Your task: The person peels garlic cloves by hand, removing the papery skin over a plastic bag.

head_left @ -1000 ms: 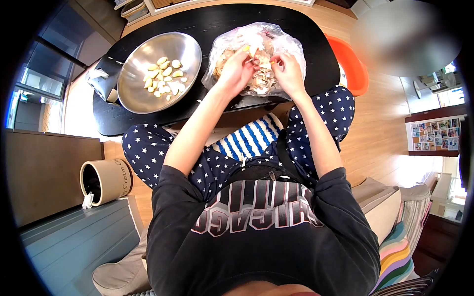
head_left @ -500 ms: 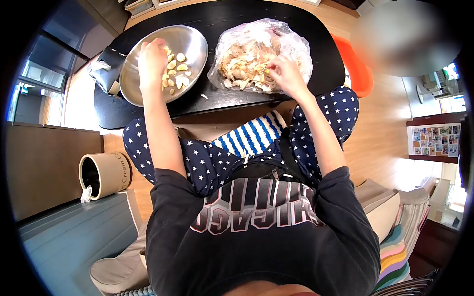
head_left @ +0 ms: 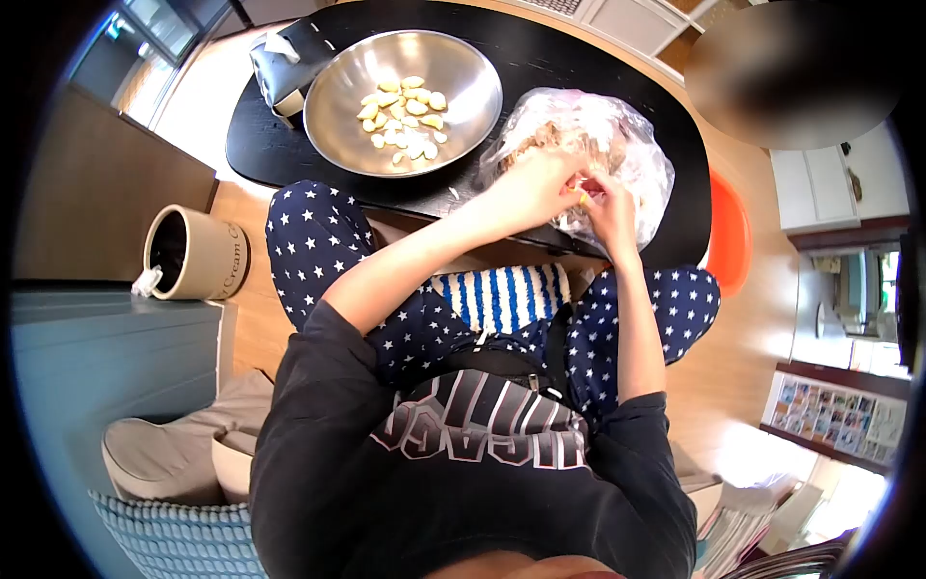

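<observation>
My left hand (head_left: 542,189) reaches across to the right, its fingers closed and meeting those of my right hand (head_left: 612,208). Pinched between the fingertips of both is a small yellowish garlic clove (head_left: 583,199), mostly hidden. Both hands are at the near side of a clear plastic bag (head_left: 644,159) filled with garlic skins (head_left: 603,145). Left of the bag, a wide steel bowl (head_left: 470,82) holds several peeled garlic cloves (head_left: 410,107) at its bottom.
The black oval table (head_left: 540,58) carries all this. A tissue box (head_left: 282,72) stands at its left end. An orange seat (head_left: 730,236) is beyond the right end. A beige bin (head_left: 212,253) sits on the floor at left.
My left hand has left the bowl and moved right to meet my right hand at the bag. The view has turned, so bowl and bag appear farther right.
</observation>
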A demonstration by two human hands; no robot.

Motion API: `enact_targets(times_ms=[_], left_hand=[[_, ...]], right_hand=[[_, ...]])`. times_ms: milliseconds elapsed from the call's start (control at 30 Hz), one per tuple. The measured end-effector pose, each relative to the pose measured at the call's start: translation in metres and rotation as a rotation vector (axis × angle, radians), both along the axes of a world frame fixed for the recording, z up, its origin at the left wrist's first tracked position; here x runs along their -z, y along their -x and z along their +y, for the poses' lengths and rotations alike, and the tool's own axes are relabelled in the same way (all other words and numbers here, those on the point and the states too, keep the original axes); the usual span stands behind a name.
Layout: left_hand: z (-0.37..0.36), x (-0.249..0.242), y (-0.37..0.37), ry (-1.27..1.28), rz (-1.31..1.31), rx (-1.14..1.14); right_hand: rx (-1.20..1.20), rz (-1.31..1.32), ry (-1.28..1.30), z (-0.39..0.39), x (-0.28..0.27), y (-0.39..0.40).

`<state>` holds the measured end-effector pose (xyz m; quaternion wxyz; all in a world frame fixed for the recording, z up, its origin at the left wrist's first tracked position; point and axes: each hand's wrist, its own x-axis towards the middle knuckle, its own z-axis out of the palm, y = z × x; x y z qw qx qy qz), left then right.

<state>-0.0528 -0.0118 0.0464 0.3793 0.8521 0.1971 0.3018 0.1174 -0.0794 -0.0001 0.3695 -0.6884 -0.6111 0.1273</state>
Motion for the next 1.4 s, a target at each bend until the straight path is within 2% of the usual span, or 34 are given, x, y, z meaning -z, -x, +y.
enact_targets(times_ms=[33, 100, 133, 200, 367, 500, 567, 767, 833, 867, 933, 967, 1033, 1100, 1167, 1300, 1367, 1400], left_hand=[[0.0, 0.012, -0.004, -0.042, -0.018, -0.023], [0.006, 0.027, -0.011, -0.046, -0.026, -0.056], [0.008, 0.031, -0.013, 0.044, -0.018, -0.079], [0.012, 0.036, -0.017, 0.194, -0.032, -0.07], [0.009, 0.037, -0.027, 0.264, -0.097, -0.082], [0.011, 0.043, -0.037, 0.049, -0.076, -0.146], [0.011, 0.047, -0.042, -0.029, -0.114, -0.15], [0.008, 0.037, -0.044, 0.004, -0.157, -0.145], [0.007, 0.035, -0.042, 0.088, -0.124, -0.14], [0.01, 0.04, -0.043, 0.202, -0.171, -0.107], [0.014, 0.046, -0.043, 0.404, -0.198, -0.053], [0.015, 0.048, -0.044, 0.402, -0.199, -0.051], [0.016, 0.052, -0.045, 0.605, -0.222, -0.053], [0.017, 0.051, -0.047, 0.584, -0.227, -0.073], [0.016, 0.044, -0.046, -0.019, -0.185, -0.214], [0.024, 0.043, -0.044, -0.087, -0.235, -0.242], [0.038, 0.048, -0.037, -0.086, -0.11, -0.331], [0.038, 0.044, -0.034, -0.06, -0.11, -0.317]], right_hand=[[0.016, 0.22, 0.031, 0.003, -0.007, -0.001], [0.034, 0.434, 0.018, 0.014, -0.01, -0.012], [0.037, 0.431, 0.019, 0.018, -0.011, -0.017], [-0.04, 0.611, 0.005, 0.024, -0.011, -0.026], [-0.03, 0.672, -0.058, 0.022, 0.001, -0.028], [-0.032, 0.629, -0.113, 0.012, -0.004, -0.021], [0.039, 0.454, -0.118, 0.011, -0.005, -0.022], [-0.012, 0.558, -0.237, 0.011, 0.0, -0.023], [-0.032, 0.791, -0.123, 0.01, -0.004, -0.023], [-0.028, 0.793, -0.127, 0.01, -0.003, -0.022], [-0.014, 1.103, -0.066, 0.011, 0.0, -0.022], [-0.014, 1.102, -0.07, 0.011, -0.001, -0.02], [0.033, 1.215, -0.022, 0.012, -0.003, -0.018], [0.04, 1.239, -0.029, 0.013, -0.003, -0.017], [0.048, 1.263, -0.034, 0.013, 0.001, -0.018], [-0.01, 1.224, -0.103, 0.015, 0.005, -0.023], [-0.066, 1.242, -0.158, 0.013, 0.002, -0.027], [-0.027, 1.129, -0.16, 0.012, -0.001, -0.029]])
